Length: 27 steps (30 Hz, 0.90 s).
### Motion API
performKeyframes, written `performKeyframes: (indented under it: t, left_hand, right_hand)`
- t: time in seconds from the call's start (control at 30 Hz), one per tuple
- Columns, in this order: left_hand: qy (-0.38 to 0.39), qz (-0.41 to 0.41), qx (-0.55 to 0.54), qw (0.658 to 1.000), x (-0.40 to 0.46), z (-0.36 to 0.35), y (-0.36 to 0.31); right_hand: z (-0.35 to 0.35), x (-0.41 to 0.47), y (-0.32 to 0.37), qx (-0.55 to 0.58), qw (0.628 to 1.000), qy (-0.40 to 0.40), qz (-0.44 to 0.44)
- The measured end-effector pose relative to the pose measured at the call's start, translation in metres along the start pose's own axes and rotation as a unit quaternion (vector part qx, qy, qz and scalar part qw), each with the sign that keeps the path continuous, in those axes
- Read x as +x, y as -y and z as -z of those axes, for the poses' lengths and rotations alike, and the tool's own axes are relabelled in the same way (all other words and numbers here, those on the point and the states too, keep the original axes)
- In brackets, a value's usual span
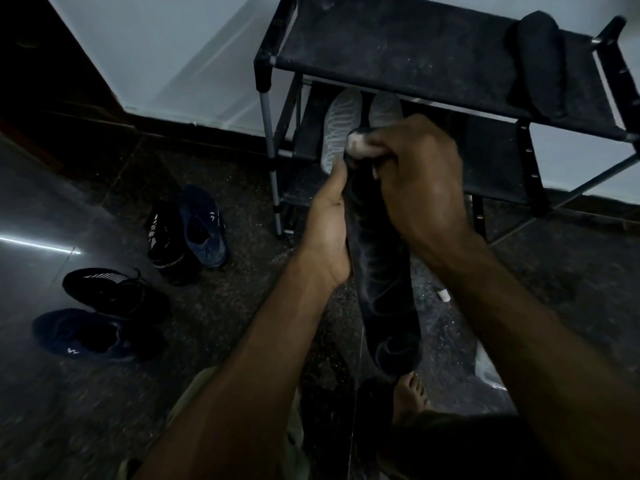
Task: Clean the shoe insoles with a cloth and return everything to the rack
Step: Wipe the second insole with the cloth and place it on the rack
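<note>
Currently your left hand [329, 223] cradles the long dark foam insole [381, 271] along its edge, in front of the black fabric-shelved rack [415, 46]; your right hand [415, 174] pinches a bunched pale cloth [360, 145] on its toe end. Support it underneath and wipe lengthwise.

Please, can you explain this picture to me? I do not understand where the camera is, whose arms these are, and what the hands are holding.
There is no machine here. The camera sits on a person's head and looks down, so the two arms are that person's own. The left hand supports a long dark insole from the side. The right hand presses a bunched cloth onto its top end. Behind stands a black shoe rack; another dark insole lies on its top shelf, and two grey insoles rest on a lower shelf. Four dark shoes lie on the floor to the left. The light is dim.
</note>
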<state>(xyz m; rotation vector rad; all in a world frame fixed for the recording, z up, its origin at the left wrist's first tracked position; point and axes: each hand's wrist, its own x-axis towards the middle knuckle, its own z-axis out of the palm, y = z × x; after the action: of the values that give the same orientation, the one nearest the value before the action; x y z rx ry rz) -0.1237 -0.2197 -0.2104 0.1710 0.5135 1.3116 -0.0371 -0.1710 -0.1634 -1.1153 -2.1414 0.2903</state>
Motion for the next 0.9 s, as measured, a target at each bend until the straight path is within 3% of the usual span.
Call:
performKeyframes:
  t: [0.17,0.4,0.6,0.8,0.9]
  left_hand:
    - [-0.001,0.002,0.008,1.000,0.004,-0.001,0.002]
    - [-0.020,-0.001,-0.019,1.000,0.002,0.003,0.002]
    - [-0.008,0.020,0.033,0.999,0.003,-0.003,0.005]
    - [-0.015,0.007,-0.003,1.000,0.004,0.003,0.004]
    - [-0.006,0.014,0.032,0.999,0.005,0.002,0.006]
  right_hand:
    - [0.002,0.016,-0.012,-0.024,0.998,-0.032,-0.043]
    - [-0.014,-0.008,0.009,0.007,1.000,-0.002,0.028]
    - [0.006,0.018,-0.022,-0.027,0.997,-0.047,-0.050]
    - [-0.011,-0.002,0.004,-0.002,0.999,0.031,0.014]
    - [-0.002,0.007,-0.008,0.016,1.000,-0.001,-0.027]
